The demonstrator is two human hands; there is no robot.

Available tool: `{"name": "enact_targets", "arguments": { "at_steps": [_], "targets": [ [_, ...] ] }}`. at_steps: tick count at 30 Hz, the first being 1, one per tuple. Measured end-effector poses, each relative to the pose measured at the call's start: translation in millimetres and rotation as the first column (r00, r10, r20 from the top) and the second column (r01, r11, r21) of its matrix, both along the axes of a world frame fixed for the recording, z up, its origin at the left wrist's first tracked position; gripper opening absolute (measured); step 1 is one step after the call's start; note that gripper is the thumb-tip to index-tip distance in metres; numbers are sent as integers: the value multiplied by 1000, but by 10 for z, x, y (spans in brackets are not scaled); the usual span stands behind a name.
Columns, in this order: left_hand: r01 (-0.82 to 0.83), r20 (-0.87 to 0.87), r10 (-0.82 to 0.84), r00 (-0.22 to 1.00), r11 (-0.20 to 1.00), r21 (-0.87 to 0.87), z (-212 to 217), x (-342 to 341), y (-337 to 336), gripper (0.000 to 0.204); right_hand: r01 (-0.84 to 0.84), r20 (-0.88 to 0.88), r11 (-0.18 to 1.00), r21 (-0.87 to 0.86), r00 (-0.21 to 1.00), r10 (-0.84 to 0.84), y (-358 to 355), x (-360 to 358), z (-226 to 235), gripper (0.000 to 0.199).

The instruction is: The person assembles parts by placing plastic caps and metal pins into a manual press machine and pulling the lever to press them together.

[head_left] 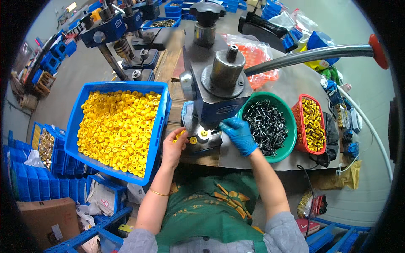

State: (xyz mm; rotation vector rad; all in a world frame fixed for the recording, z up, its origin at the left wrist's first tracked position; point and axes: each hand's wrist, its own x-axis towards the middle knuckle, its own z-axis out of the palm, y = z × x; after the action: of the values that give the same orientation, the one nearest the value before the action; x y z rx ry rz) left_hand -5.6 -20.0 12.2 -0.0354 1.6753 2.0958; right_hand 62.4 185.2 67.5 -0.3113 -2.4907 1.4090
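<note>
A hand-lever press [219,90] stands in front of me. On a white round seat beneath its head sits a yellow plastic cap [204,133]. My bare left hand [174,145] is just left of that seat, its fingers closed around yellow caps [180,134]. Another loose yellow cap [193,140] lies between this hand and the seat. My right hand [239,134], in a blue glove, is to the right of the seat with thumb and fingers pinched together. Whatever those fingertips may hold is hidden.
A blue crate [166,114] full of yellow caps stands left. To the right are a green bowl [291,147] of dark metal pins and a red basket [300,145] of yellow parts. The press lever [312,57] reaches out to the right. More presses [114,33] stand behind left.
</note>
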Motion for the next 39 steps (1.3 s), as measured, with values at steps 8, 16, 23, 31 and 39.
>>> {"name": "enact_targets", "arguments": {
  "at_steps": [8,16,23,31,39],
  "targets": [
    [10,36,-12,999,999,51,-14,46,-94,22,-136,-65,898,417,982,179,-185,-128,-250,16],
    [25,20,-25,999,999,34,21,93,-49,23,-157,-32,959,237,985,169,-163,-98,-222,24],
    [90,9,-91,996,993,79,-25,104,-41,26,332,-684,873,357,730,2,660,-136,1960,41],
    [13,203,-66,977,967,256,15,83,147,25,531,-194,841,107,840,-506,123,1663,1806,70],
    [15,195,-80,978,949,314,44,37,113,22,-108,-358,994,-30,930,91,15,1107,1793,69]
  ]
}}
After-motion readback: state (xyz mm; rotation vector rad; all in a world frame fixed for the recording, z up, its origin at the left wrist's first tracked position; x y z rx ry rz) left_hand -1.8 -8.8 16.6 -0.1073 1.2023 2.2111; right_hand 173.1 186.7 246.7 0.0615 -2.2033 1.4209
